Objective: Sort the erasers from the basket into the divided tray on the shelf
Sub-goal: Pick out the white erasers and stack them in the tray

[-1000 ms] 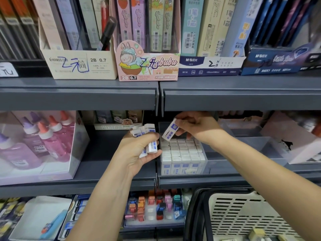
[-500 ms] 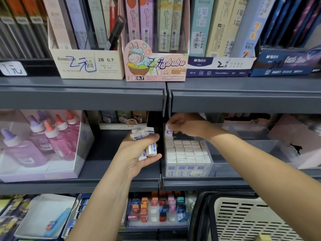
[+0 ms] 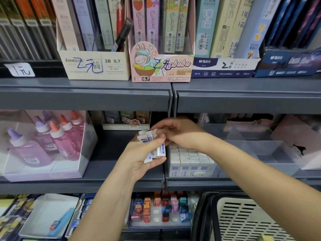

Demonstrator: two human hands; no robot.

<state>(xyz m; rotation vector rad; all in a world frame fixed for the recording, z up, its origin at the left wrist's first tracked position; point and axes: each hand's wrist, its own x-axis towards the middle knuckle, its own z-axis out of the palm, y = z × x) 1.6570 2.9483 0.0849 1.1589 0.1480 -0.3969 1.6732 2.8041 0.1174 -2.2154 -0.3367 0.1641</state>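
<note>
Our left hand (image 3: 143, 158) grips a bundle of erasers (image 3: 160, 151) just beside the divided tray (image 3: 251, 150); our right hand (image 3: 182, 133) curls over their tops, hold unclear. We should pinch one end only, keeping the rest clamped.

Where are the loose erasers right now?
Head view, centre: the left hand grips the erasers in front of the middle shelf, just left of the tray, with the right hand at their tops.

Shelf lip (image 3: 243, 101) low over packed erasers (image 3: 189, 159); open compartments (image 3: 260, 150) rightward.
</note>
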